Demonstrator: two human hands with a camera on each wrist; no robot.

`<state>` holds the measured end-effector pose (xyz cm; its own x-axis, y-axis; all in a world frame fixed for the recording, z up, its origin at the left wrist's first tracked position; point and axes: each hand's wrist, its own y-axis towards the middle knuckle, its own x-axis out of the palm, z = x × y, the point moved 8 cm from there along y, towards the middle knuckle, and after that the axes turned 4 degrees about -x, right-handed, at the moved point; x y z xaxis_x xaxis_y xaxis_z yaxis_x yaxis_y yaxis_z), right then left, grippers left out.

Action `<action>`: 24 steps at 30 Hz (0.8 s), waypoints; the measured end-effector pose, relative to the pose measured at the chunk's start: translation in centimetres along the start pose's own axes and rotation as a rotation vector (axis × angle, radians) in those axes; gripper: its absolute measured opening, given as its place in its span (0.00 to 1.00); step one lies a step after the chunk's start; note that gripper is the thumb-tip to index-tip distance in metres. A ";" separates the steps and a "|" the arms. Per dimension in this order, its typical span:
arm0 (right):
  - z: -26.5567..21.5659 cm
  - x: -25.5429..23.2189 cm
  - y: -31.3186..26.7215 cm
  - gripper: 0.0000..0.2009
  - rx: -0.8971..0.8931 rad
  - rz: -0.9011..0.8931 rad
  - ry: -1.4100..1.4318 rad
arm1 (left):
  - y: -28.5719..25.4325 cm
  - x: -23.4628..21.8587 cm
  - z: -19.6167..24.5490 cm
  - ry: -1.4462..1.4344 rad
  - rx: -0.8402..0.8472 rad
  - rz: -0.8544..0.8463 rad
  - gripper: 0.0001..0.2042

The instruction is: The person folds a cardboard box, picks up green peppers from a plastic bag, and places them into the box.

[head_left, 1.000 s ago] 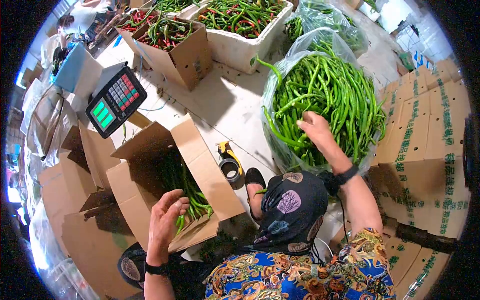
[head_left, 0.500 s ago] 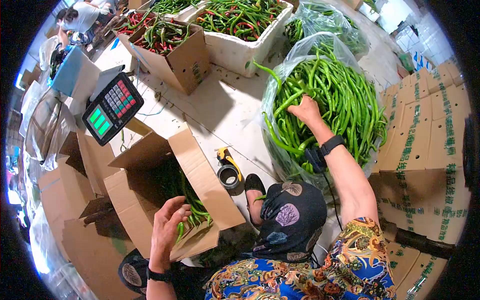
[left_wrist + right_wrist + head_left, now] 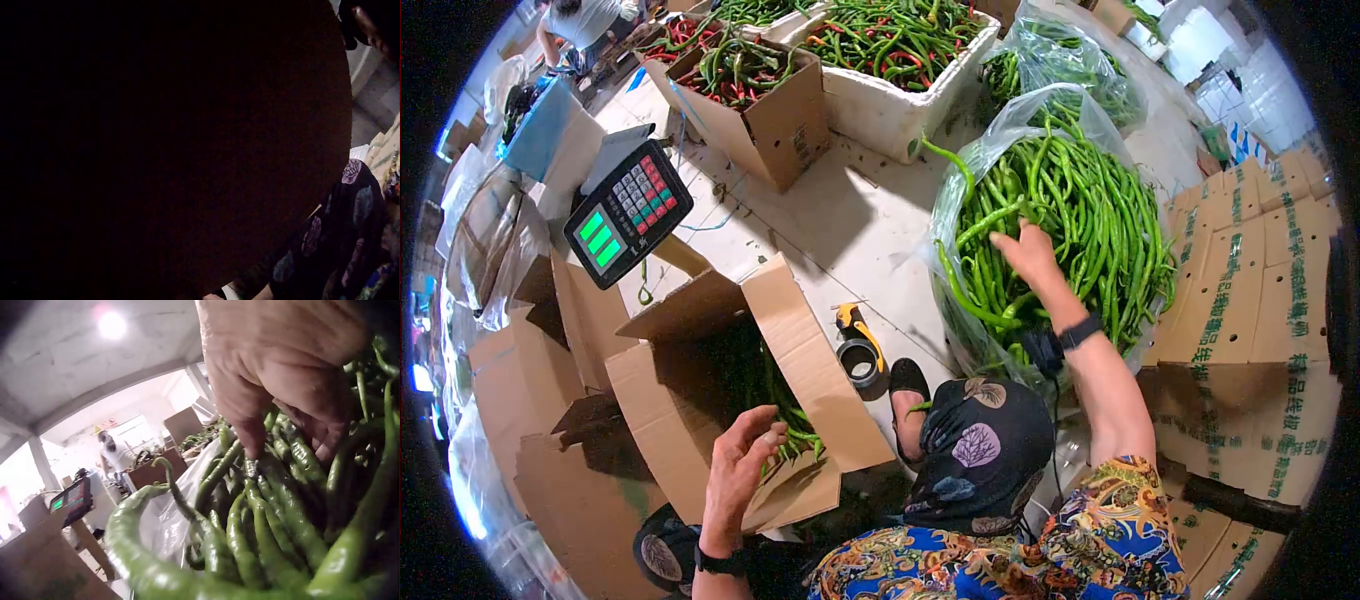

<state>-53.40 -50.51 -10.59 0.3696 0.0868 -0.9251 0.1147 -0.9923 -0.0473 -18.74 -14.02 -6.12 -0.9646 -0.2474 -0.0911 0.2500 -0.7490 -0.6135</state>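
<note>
In the head view my right hand (image 3: 1032, 258) reaches into a clear plastic bag (image 3: 945, 215) heaped with long green chili peppers (image 3: 1100, 220). From the right wrist view, its thumb and curled fingers dip among the peppers (image 3: 265, 515), with some between them; the fingertips are partly hidden. My left hand (image 3: 740, 465) hovers by the near edge of an open cardboard box (image 3: 810, 350), fingers loosely bent, holding nothing visible. More green peppers (image 3: 800, 435) lie inside that box. A dark surface fills most of the left wrist view, which leaves the left hand's work hidden.
A scale display (image 3: 628, 213) stands beyond the box. Black tape (image 3: 860, 362) and a yellow-handled tool (image 3: 858, 325) lie on the floor. Flattened printed cartons (image 3: 1240, 290) are stacked at right. Behind are a white foam crate (image 3: 880, 105) and a carton (image 3: 770, 140) of red and green peppers.
My right hand moved forward and left into the bag's peppers, then shifted slightly right and lower in view. My left hand stays by the box. The head view tilted slightly.
</note>
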 end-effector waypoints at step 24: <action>-12.8 -14.7 0.5 0.12 -0.369 0.455 0.345 | 0.0 0.6 0.6 0.102 -0.016 0.001 0.17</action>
<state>-46.99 -51.17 7.76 0.7218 -0.2485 -0.6460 0.1619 -0.8468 0.5066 -19.25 -14.57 -5.69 -0.9682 -0.1831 -0.1707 0.2500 -0.7390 -0.6256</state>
